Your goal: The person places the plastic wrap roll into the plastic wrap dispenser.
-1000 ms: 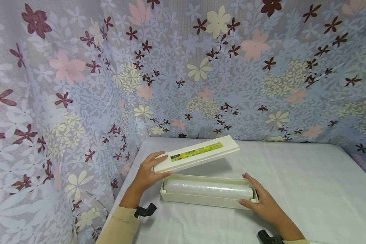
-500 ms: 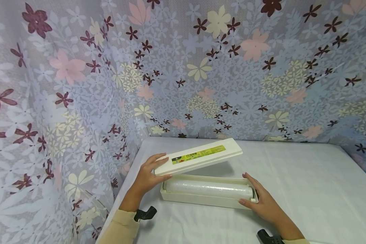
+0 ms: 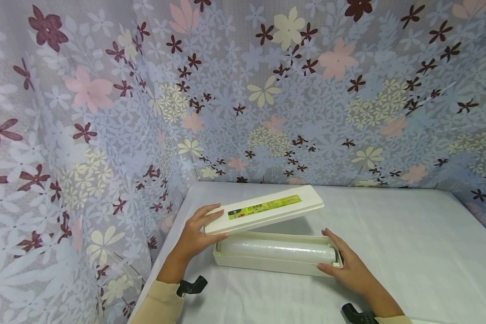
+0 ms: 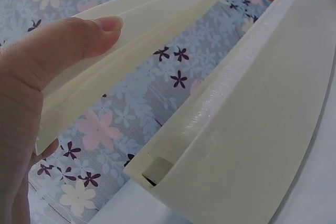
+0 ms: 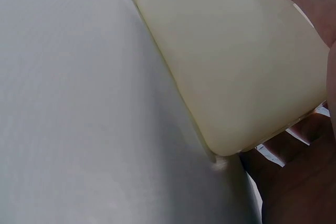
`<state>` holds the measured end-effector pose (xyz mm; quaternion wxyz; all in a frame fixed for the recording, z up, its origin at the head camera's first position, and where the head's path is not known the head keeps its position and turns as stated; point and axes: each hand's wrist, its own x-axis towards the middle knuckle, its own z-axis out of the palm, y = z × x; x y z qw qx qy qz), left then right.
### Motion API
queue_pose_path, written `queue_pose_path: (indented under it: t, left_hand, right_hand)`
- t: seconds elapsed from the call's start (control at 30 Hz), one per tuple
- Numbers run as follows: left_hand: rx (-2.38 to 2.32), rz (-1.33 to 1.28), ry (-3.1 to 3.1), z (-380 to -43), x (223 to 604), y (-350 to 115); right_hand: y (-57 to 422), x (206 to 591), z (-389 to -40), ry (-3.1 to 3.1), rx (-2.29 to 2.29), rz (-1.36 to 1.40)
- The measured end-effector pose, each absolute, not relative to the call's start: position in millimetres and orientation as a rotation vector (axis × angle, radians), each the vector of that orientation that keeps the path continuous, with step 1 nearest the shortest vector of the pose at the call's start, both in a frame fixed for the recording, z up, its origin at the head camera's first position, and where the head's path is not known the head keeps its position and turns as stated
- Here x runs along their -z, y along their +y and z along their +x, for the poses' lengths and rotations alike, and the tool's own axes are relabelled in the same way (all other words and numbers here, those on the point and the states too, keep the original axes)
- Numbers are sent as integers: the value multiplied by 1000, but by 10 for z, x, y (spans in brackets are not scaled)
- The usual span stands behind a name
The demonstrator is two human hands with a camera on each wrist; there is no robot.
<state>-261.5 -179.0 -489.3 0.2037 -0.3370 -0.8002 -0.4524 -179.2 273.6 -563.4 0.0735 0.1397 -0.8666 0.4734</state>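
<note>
A long cream box [image 3: 267,266] lies on the white-covered table, its top uncovered. Inside it rests a shiny roll of clear plastic wrap [image 3: 277,250]. My left hand [image 3: 194,229] grips the left end of the box's white lid [image 3: 273,215], thumb on the near edge and fingers over the top. A green and yellow label [image 3: 265,207] runs along the lid. The lid hangs tilted above the back of the box, its right end farther away; in the left wrist view a gap shows between lid and box [image 4: 252,119]. My right hand [image 3: 350,267] holds the box's right end between thumb and fingers.
A white cloth [image 3: 409,234] covers the table. Behind it and along the left side hangs a floral curtain [image 3: 227,112]. Each wrist wears a black camera mount, with the left one [image 3: 193,285] near the box's left end.
The lid's right end has come down slightly and shifted a little right and nearer, with the left hand keeping its grip. My right hand and the box have stayed in place.
</note>
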Motion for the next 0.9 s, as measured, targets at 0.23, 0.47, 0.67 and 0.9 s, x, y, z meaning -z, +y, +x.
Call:
queue_pose_path:
  t: [0.23, 0.47, 0.67, 0.9]
  left_hand:
    - [1245, -975, -2195, -2398, 4637, -1723]
    - [1253, -987, -2182, -2536, 4846, -1806]
    - [1244, -993, -2211, -2589, 4954, -1857]
    - [1253, -1016, -2198, -2566, 4968, -1858]
  right_hand:
    - [2735, 5636, -1793, -2591, -1422, 439]
    - [2735, 5625, -1781, -2584, -1426, 443]
    - [2735, 5610, -1765, -2571, -1444, 445]
    - [2734, 5619, -1779, -2590, -1444, 426]
